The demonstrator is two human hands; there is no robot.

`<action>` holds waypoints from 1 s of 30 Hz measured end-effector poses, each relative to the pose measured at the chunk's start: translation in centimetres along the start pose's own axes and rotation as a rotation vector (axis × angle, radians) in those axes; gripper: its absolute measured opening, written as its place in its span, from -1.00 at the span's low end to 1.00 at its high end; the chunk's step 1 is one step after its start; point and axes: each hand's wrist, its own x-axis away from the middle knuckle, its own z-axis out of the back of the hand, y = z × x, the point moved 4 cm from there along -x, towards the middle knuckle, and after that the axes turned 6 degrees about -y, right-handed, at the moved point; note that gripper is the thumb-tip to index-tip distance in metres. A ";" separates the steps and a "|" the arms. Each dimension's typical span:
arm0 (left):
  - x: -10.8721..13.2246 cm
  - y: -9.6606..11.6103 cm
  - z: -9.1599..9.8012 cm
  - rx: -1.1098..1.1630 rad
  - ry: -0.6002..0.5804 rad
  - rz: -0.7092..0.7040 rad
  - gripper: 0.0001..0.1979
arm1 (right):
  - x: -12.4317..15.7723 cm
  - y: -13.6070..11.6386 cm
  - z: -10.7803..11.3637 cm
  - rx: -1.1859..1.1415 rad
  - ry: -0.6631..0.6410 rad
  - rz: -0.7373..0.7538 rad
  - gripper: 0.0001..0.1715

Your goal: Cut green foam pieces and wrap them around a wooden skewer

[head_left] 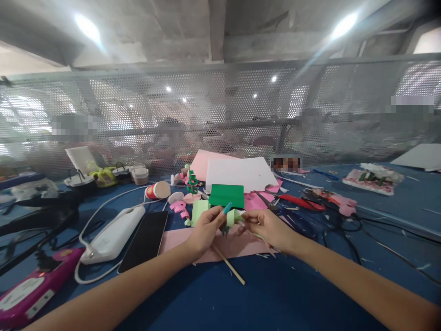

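Over the middle of the table, my left hand (206, 230) and my right hand (264, 226) meet at a pale green curled paper strip (233, 217). My left thumb and fingers pinch its left side, where a bright teal tip shows at the thumb. On the right side, the fingers of my right hand close on the strip's other end. Below lies pink paper (177, 242), with a thin wooden stick (231, 267) sloping out from under my left hand. Just beyond my hands are a dark green paper piece (226, 196) and a light green piece (200, 211).
White sheets (237, 174) lie behind. To the right are scissors (298, 221), a red-handled tool (301, 202) and cables. On the left sit a black phone (144, 242), a white power bank (115, 233), a magenta power strip (37, 287) and paper curls (179, 208).
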 end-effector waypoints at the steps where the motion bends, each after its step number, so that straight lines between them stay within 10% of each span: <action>1: 0.0 0.1 0.0 -0.023 0.001 -0.014 -0.63 | 0.0 0.2 0.0 -0.018 -0.006 -0.025 -0.58; 17: 0.3 1.2 -0.6 -0.372 -0.004 -0.124 -0.68 | 0.2 -0.6 0.4 -0.091 0.043 -0.016 -0.83; 30: 0.3 1.4 -0.3 -0.354 0.029 -0.159 -0.69 | 0.6 -0.5 0.1 0.029 0.034 -0.002 -0.32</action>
